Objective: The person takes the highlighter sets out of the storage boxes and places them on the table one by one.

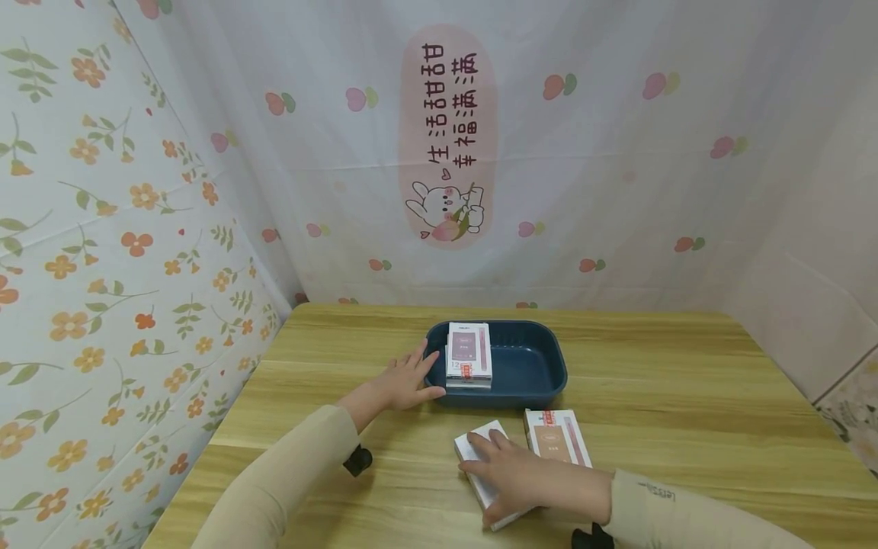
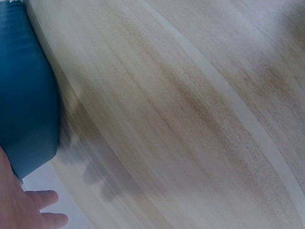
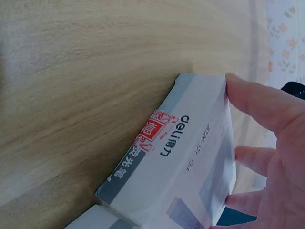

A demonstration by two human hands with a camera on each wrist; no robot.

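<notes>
My left hand [image 1: 406,380] has its fingers spread and touches the left end of a dark blue tray [image 1: 524,399]. In the left wrist view only some fingertips [image 2: 45,198] show beside the tray's wall. Inside the tray's left side lies a white box with a purple label [image 1: 469,347], seemingly on top of another. My right hand [image 1: 506,474] holds a white highlighter box [image 3: 190,129], thumb at one corner and fingers along its side. A second white box with an orange-brown label [image 1: 557,442] lies just right of it, partly hidden by my right hand and forearm.
Everything stands on a wood-grain table [image 1: 658,396]. Behind it hangs a white curtain [image 1: 590,183] with printed peaches, and a floral cloth [image 1: 110,267] is on the left. Black wrist-camera parts [image 1: 358,460] show beneath the forearms.
</notes>
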